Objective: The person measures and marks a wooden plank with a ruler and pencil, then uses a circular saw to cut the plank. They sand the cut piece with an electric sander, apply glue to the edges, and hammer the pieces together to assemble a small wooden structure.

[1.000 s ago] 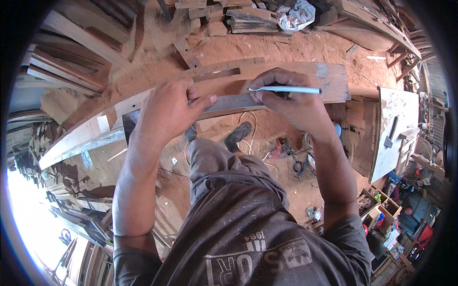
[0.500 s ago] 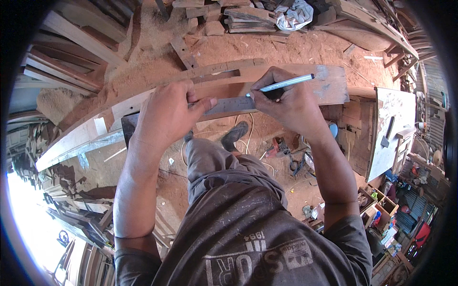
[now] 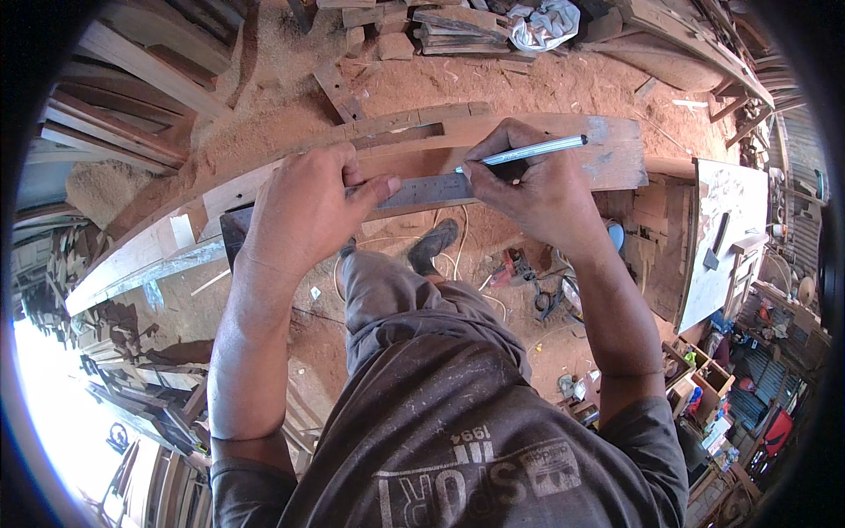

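Note:
My left hand (image 3: 308, 202) grips a grey steel ruler (image 3: 421, 190) with fingers and thumb, holding it along a long wooden plank (image 3: 607, 158). A dark piece (image 3: 236, 231) at the ruler's left end looks like part of a square. Pinched in my right hand (image 3: 537, 189) is a blue-and-white striped pen (image 3: 537, 150), its tip down at the ruler's upper edge and its barrel slanting up to the right. The plank has grey-blue stains at its right end. My wrists partly hide the work.
Sandy floor (image 3: 546, 88) holds stacked offcuts (image 3: 458, 35), leaning boards (image 3: 150, 70) and a silvery crumpled bag (image 3: 543, 26). Below the plank lie looped cords (image 3: 458, 264) and a red power tool (image 3: 512, 270) near my feet. A white panel (image 3: 722, 246) and cluttered wooden boxes (image 3: 709, 387) stand right.
My right hand has tilted the pen from nearly level to a slant, its far end raised, and moved the tip slightly down onto the ruler's edge. My left hand stays on the ruler.

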`<state>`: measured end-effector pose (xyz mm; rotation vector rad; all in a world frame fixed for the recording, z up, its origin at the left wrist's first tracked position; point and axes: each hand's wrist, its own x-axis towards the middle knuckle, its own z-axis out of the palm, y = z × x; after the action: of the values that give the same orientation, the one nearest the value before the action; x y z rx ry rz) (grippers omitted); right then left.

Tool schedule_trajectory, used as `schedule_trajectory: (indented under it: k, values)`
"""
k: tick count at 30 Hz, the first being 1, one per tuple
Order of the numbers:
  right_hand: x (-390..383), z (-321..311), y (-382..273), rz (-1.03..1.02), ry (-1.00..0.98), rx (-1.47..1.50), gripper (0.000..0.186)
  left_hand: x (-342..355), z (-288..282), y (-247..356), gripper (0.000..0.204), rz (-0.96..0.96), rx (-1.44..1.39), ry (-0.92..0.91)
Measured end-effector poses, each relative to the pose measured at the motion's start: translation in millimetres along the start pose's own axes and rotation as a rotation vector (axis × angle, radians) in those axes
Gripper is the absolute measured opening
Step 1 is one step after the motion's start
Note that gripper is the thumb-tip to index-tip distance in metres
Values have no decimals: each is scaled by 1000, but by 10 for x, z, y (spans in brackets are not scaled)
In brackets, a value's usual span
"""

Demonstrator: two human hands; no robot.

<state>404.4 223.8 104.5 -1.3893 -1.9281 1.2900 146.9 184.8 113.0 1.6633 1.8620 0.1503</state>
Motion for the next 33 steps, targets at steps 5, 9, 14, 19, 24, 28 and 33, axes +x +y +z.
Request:
schedule_trajectory:
  k: [5,9,14,19,24,28,33]
  values:
    - [-6,12,14,1,2,-20,21,9,-2,13,53,-45,-11,-35]
    - [-16,27,26,7,35,-25,20,17,2,8,51,-29,-14,-29]
    - [-64,25,147,4,76,93,20,-13,41,-48,51,29,-68,30]
    - [-483,190,6,-137,283,514,16,-125,-63,-184,46,-97,-605,68]
    - [-922,663,-186,-489,46,-209,37,-377,-8,-22,45,-318,-1656,85]
    - [-1119,838,-124,-430,92,-249,47,-434,248,61,35,-388,-1899,111]
    - [-1270,912,-98,89,33,591,32,-657,398,130,42,178,-1007,74]
